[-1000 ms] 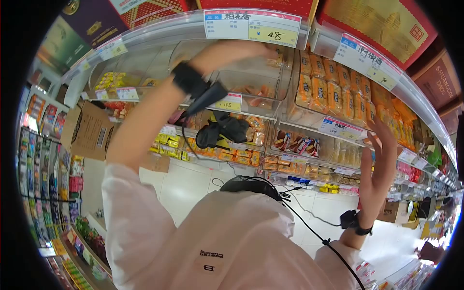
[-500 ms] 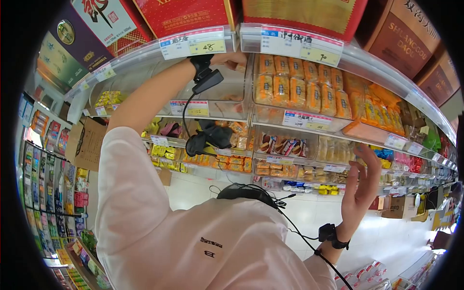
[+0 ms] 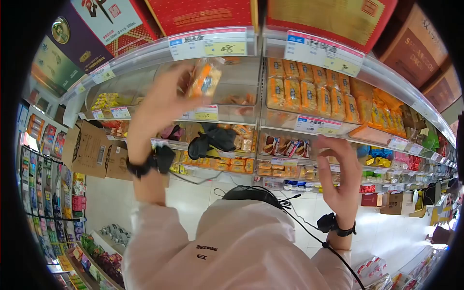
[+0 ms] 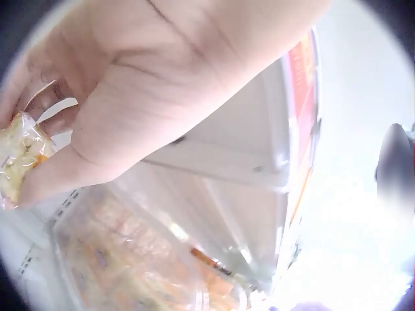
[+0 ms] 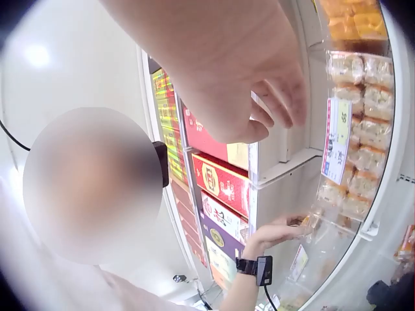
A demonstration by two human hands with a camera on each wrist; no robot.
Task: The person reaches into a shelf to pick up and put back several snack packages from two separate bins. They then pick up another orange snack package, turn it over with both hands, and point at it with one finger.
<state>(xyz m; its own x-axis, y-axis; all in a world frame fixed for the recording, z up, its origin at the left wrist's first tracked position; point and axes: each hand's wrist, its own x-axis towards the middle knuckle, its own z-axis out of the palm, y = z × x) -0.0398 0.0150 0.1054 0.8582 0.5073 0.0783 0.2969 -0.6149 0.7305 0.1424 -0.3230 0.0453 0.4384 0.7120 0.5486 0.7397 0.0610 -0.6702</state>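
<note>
My left hand is raised in front of the top clear bin and pinches a small wrapped orange-and-cream snack packet. In the left wrist view the packet sits at the fingertips of the left hand, above a clear bin of similar packets. My right hand is held up lower right with loosely bent fingers and holds nothing. In the right wrist view the right hand hangs empty before the shelves, and the far left hand shows with the packet.
Shop shelves fill the view: rows of orange packaged cakes to the right, price labels on the shelf edge, red gift boxes on top, cardboard cartons at left. Lower shelves hold several snack bins. A white tiled floor lies below.
My left hand has come out of the top bin with a snack packet and the arm has dropped lower. The right hand has moved left and slightly up.
</note>
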